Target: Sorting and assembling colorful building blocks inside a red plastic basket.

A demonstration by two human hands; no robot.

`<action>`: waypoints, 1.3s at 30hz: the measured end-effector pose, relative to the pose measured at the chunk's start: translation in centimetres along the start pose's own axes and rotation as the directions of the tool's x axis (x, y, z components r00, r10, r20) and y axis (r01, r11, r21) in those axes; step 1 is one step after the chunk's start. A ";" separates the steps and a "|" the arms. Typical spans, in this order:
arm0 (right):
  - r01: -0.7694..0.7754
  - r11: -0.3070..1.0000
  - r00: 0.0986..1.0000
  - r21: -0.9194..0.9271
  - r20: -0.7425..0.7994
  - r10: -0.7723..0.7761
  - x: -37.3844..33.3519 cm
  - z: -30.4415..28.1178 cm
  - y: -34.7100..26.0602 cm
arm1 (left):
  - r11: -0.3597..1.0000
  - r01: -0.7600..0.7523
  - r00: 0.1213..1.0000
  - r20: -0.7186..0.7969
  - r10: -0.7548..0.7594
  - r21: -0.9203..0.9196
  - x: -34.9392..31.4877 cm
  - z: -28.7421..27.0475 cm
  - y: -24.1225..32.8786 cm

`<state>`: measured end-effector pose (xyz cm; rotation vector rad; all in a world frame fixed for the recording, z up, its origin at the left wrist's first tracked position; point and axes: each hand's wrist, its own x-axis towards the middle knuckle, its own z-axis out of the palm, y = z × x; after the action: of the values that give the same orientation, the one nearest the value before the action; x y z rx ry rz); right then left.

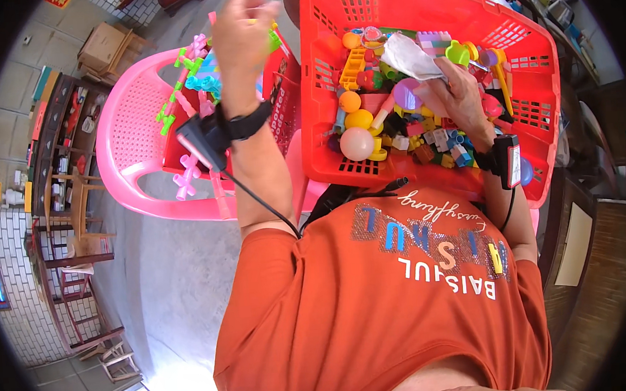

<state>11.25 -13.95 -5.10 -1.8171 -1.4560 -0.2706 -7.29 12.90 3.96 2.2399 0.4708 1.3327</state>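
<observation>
My right hand (459,99) reaches into a large red plastic basket (538,124) of mixed toys. Its fingers are closed on a crumpled white cloth or wipe (410,57). Close beside those fingers lies a purple ball (407,94). Around it are orange and yellow balls, a pale pink ball (357,144), a green star-shaped piece (457,53) and several small building blocks (438,139). My left hand (248,20) is raised at the far side of a red container (285,90) on the left, blurred by motion. Whether it holds anything is unclear.
A pink plastic armchair (126,128) holds the red container, which has green and pink connector pieces (171,104) in it. Dark shelves (65,132) and wooden chairs stand along the left wall. A dark cable (259,199) hangs from my left wrist device.
</observation>
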 end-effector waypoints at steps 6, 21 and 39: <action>-0.028 0.999 0.997 0.045 -0.072 0.031 0.2 -0.4 -0.6 | 0.945 -0.172 0.837 0.548 -0.009 0.279 -3.2 7.2 2.6; -0.152 0.917 0.960 0.368 -0.166 0.226 0.3 -0.7 1.1 | 0.919 -0.195 0.620 0.769 -0.155 0.342 -5.9 11.6 0.4; -0.325 0.835 0.936 -0.444 -0.277 0.217 -1.0 -4.0 10.4 | -0.176 0.771 0.603 0.791 -0.104 -0.611 -4.8 11.2 3.7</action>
<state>21.50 -17.87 -7.52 -2.2838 -1.0100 -0.7171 0.55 4.77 -1.88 0.7789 0.0350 0.2274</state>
